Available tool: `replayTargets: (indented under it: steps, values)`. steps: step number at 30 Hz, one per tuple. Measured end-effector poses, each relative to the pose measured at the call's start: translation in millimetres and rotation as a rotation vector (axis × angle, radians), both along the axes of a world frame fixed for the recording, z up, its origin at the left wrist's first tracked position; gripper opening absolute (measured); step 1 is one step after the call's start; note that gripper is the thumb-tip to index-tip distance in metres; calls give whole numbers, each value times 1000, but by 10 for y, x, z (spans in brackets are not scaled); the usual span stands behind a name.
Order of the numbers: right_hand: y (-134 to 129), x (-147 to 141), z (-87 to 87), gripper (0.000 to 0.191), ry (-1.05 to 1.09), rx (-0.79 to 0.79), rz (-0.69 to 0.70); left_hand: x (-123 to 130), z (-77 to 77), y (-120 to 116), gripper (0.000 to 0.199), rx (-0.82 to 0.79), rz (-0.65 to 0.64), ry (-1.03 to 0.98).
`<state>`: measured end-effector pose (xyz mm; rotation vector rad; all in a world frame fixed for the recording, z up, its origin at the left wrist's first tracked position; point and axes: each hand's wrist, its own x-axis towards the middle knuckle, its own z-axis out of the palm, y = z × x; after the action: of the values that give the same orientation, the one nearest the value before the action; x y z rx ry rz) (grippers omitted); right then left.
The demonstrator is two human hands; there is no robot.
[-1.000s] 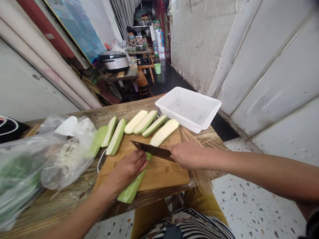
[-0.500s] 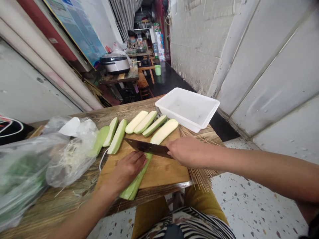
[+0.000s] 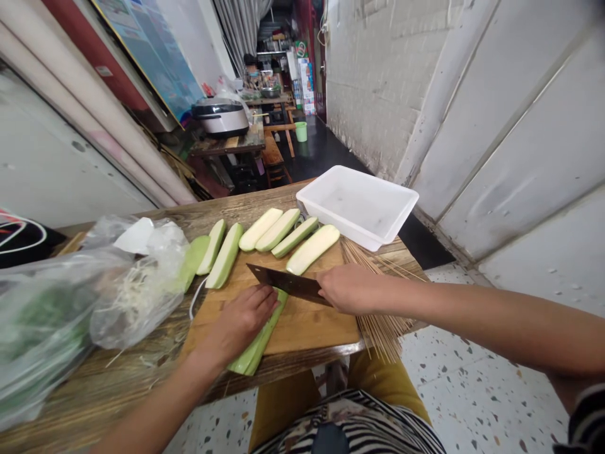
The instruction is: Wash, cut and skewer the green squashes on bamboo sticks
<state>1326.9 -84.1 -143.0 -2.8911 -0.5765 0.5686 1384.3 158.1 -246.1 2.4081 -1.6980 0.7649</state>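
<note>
My right hand is wrapped round the handle of a cleaver, its dark blade reaching left over the wooden cutting board. Under the fingers of my left hand lies a green zucchini, held against the board, its near end overhanging the front edge. The blade is close to the zucchini's far end; I cannot tell whether they touch. Several zucchini halves, some with pale cut faces upward, lie in a row along the back of the board.
A white plastic tub stands behind the board. Thin wooden skewers lie along its right side. To the left are clear plastic bags, one with white shreds. Farther back, a rice cooker sits on another table.
The cleaver has shifted slightly to the right, and its tip stands a little farther from the left side of the board. My left hand stays on the zucchini.
</note>
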Motion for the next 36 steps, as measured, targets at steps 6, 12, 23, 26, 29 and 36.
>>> replayTargets:
  steps: [6, 12, 23, 26, 29, 36]
  values:
    - [11, -59, 129, 20, -105, 36, 34, -28, -39, 51, 22, 2, 42, -13]
    - [46, -97, 197, 17, -122, 15, 60, -36, -48, 61, 25, -9, 24, -94]
    - [57, -36, 59, 17, -49, 1, 60, 15, -88, 82, 25, -16, 10, -39]
    - [80, -41, -6, 19, 23, -5, 51, 4, -85, 93, 24, -1, 21, -21]
    - [84, -54, -32, 21, 34, -11, 19, -32, -78, 126, 25, 18, 23, -13]
    - [75, -119, 113, 19, -91, 5, 17, -93, -116, 194, 29, 65, 45, -9]
